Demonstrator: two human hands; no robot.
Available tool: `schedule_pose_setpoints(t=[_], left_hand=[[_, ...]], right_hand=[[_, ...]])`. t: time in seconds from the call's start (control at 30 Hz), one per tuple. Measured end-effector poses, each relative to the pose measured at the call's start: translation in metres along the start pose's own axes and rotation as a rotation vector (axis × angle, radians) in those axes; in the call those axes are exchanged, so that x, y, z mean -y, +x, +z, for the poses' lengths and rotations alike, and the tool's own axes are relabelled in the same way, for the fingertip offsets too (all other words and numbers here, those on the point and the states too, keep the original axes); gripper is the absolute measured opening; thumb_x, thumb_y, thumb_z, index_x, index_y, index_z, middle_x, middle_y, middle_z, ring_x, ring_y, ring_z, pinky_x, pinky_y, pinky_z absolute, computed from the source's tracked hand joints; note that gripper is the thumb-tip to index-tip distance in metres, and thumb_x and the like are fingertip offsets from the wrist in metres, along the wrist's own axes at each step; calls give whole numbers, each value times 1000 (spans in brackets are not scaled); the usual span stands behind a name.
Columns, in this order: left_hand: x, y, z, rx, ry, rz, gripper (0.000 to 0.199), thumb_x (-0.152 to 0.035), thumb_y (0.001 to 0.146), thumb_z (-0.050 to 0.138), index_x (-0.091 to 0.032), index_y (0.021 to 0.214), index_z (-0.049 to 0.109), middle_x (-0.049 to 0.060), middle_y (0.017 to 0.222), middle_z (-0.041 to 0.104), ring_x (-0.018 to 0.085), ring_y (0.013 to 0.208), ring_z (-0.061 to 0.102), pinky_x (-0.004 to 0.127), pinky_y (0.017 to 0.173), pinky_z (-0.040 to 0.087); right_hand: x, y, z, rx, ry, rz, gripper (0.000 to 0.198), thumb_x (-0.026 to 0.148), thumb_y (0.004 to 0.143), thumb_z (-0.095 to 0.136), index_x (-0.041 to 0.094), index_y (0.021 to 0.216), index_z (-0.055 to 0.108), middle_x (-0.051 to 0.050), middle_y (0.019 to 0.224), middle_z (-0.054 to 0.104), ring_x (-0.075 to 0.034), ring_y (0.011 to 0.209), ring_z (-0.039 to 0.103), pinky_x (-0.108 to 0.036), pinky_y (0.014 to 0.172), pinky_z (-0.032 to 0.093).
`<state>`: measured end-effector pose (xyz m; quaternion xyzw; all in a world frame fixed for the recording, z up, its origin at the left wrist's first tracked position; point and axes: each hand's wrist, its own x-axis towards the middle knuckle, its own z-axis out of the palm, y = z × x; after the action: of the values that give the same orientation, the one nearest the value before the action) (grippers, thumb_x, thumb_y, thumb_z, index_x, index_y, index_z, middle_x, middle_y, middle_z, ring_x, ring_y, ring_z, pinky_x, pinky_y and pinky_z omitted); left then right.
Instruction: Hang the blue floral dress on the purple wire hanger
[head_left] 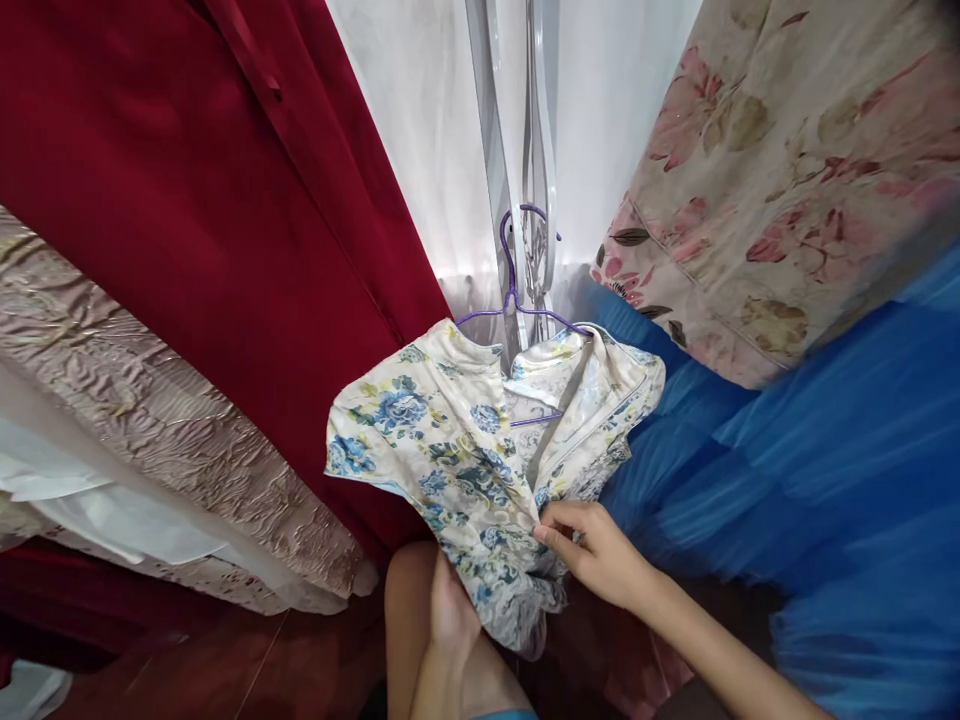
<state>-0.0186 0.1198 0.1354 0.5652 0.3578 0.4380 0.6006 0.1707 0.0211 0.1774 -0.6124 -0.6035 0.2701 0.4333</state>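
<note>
A cream short-sleeved floral blouse (442,440) with blue flowers hangs on a purple wire hanger (512,300). Its front is parted at the neck, and the right side folds back to show the lining. My right hand (596,550) pinches the edge of the front opening between thumb and fingers. Lower down on the left, my left hand (454,610) grips the blouse by its side edge; cloth covers the fingertips. The bottom of the blouse is bunched, with sheer greyish fabric at the hem.
White straps (499,120) hang behind the hanger, in front of white fabric (405,100). Dark red fabric (187,200) and a textured pink garment (172,440) hang at left. On the right are a pink floral garment (795,180) and blue tulle (750,480). My bare knee (405,600) is below.
</note>
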Motion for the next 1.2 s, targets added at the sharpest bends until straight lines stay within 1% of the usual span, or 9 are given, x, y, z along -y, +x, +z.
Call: schedule_pose_setpoints(t=[0.17, 0.27, 0.4, 0.63, 0.73, 0.8, 0.87, 1.03, 1.2], left_hand=[[19, -17, -4, 123, -318, -235, 69, -69, 76, 69, -25, 129, 66, 13, 131, 66, 37, 130, 55, 50, 109, 44], [17, -21, 16, 173, -194, -245, 64, -43, 72, 84, -19, 129, 66, 14, 130, 67, 34, 124, 60, 44, 106, 47], [11, -22, 41, 75, 33, -200, 51, -40, 75, 79, -13, 116, 71, 16, 122, 71, 34, 117, 65, 39, 99, 52], [17, -24, 31, 50, 76, -214, 51, -42, 79, 73, -11, 119, 67, 17, 122, 70, 35, 119, 63, 42, 101, 50], [9, -31, 36, -103, 123, -28, 57, -39, 83, 73, -14, 131, 56, 18, 136, 60, 35, 127, 57, 46, 107, 46], [0, -36, 43, -346, 166, 258, 73, -31, 80, 77, -22, 144, 42, 16, 153, 42, 34, 139, 45, 48, 114, 39], [-8, -39, 51, -428, 252, 514, 76, -23, 78, 79, -27, 144, 41, 13, 154, 37, 33, 142, 39, 48, 116, 36], [-11, -34, 62, -42, 342, 549, 17, -14, 93, 59, -22, 107, 66, 6, 98, 68, 20, 94, 67, 32, 85, 54], [-8, -32, 71, 26, 250, 307, 16, -24, 97, 56, -19, 109, 65, 7, 99, 69, 20, 91, 67, 31, 84, 53]], right_hand=[[2, 3, -7, 38, -44, -15, 28, 28, 99, 52, 19, 73, 54, 2, 68, 55, -15, 67, 54, -26, 64, 37], [5, 6, -6, 29, 28, -1, 21, 31, 98, 53, 20, 81, 56, 1, 72, 59, -15, 68, 56, -25, 65, 40], [10, 5, -10, 22, 73, 24, 21, 38, 101, 49, 21, 90, 55, 2, 71, 58, -14, 65, 55, -24, 62, 40], [23, 5, -29, 161, -204, -72, 11, 26, 99, 47, 21, 91, 52, 3, 70, 57, -14, 60, 53, -25, 59, 36], [31, 6, -33, 153, -303, -133, 7, 20, 95, 48, 21, 89, 51, 2, 70, 57, -14, 61, 54, -26, 61, 36], [36, 5, -33, 154, -333, -170, 8, 19, 94, 48, 21, 87, 51, 1, 70, 58, -15, 61, 53, -27, 61, 35], [41, 2, -31, 162, -328, -178, 8, 20, 93, 48, 21, 87, 53, 1, 69, 58, -14, 58, 52, -27, 60, 35], [48, 1, -25, 74, 266, 189, 20, 35, 95, 50, 20, 83, 56, 2, 60, 60, -11, 45, 47, -23, 47, 34], [53, 21, -43, -70, 603, 327, 26, 40, 87, 62, 16, 76, 63, 8, 43, 46, -6, 36, 31, -19, 37, 24]])
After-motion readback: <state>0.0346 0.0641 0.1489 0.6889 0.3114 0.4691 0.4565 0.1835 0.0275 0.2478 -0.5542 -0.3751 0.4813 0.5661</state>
